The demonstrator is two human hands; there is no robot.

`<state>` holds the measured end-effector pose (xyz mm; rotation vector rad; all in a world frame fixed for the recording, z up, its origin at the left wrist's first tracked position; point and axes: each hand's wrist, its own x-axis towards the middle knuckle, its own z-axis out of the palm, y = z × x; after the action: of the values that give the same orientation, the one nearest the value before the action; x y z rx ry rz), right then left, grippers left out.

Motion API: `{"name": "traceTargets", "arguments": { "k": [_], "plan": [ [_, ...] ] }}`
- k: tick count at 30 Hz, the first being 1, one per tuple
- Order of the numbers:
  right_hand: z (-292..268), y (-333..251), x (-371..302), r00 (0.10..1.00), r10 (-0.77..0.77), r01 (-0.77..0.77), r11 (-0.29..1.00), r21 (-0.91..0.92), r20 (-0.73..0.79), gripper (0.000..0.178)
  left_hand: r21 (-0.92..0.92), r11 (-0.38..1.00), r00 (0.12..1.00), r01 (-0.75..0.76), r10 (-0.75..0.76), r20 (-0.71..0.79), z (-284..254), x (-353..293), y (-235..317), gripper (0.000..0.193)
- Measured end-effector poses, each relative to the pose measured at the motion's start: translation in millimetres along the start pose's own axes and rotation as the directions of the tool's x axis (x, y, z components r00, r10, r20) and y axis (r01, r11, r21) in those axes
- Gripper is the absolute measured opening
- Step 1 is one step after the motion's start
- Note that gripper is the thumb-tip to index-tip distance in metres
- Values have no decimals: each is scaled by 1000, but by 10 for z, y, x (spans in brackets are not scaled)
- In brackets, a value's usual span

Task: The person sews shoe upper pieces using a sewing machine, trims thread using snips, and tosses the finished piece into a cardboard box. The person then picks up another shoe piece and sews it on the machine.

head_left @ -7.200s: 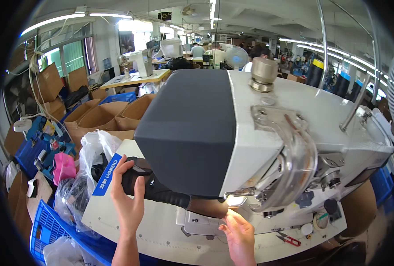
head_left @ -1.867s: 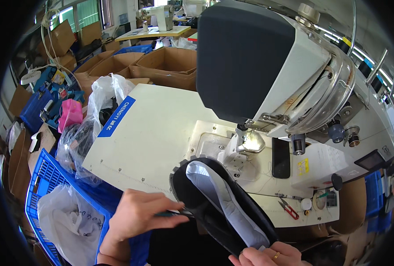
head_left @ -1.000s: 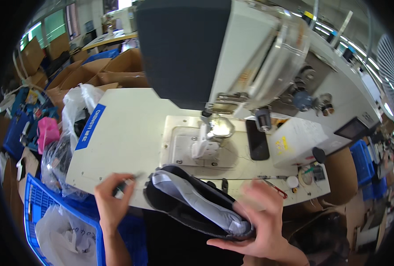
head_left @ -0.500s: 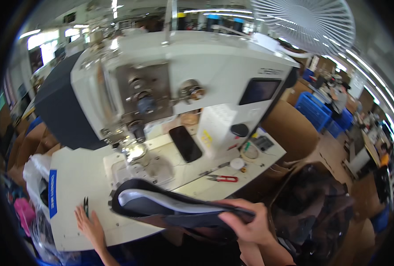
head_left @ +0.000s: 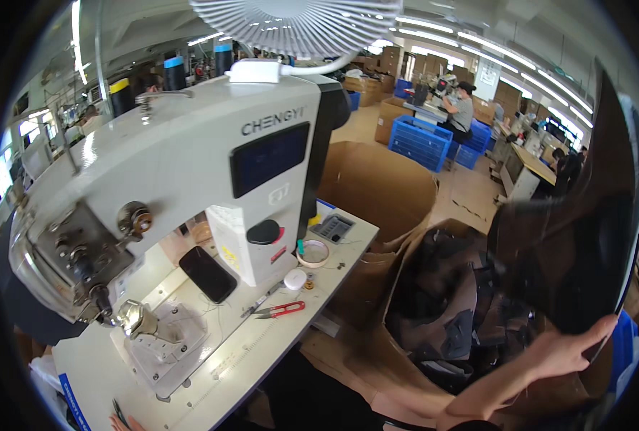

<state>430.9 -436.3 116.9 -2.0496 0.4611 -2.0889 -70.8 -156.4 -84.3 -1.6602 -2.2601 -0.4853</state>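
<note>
Dark piece (head_left: pixel 574 251), pinched at lower edge in right hand (head_left: pixel 567 350), rising above grip; left of grip, open box (head_left: pixel 355 370) of dark pieces (head_left: pixel 441 302). Beside left hand (head_left: pixel 127 424), small snips (head_left: pixel 119 411); cannot tell hold.

Dark piece (head_left: pixel 567 266) above the right hand (head_left: pixel 565 350), blurred at its left edge, heaped pieces (head_left: pixel 438 298) left of the grip, partly hidden, left hand (head_left: pixel 127 424) far left, mostly cut off below, fan (head_left: pixel 298 29) up-left, cropped above.
</note>
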Motion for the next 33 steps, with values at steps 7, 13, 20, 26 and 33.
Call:
{"name": "traceTargets", "arguments": {
  "k": [7, 13, 20, 26, 33],
  "plan": [
    [1188, -1172, -711, 645, -663, -326, 211, 922, 380, 77, 48, 998, 1000, 31, -31, -4, 54, 47, -93, 56],
    [2556, 902, -2494, 307, -169, -145, 964, 221, 937, 67, 48, 999, 997, -25, 21, 78, 605, 317, -572, 52],
    [2002, 956, -2109, 322, -373, -510, 706, 491, 870, 27, 167, 983, 977, -72, 103, -188, 142, 412, -112, 45],
    [796, -352, -554, 295, -763, -455, 417, 786, 576, 16, -509, 803, 946, -310, 204, -253, -788, 177, 978, 38],
    [-620, -1456, -487, 51, -964, -558, -243, 793, -259, 20, -786, 242, 803, -568, 370, -467, -1631, -199, 1497, 46]
  ]
}}
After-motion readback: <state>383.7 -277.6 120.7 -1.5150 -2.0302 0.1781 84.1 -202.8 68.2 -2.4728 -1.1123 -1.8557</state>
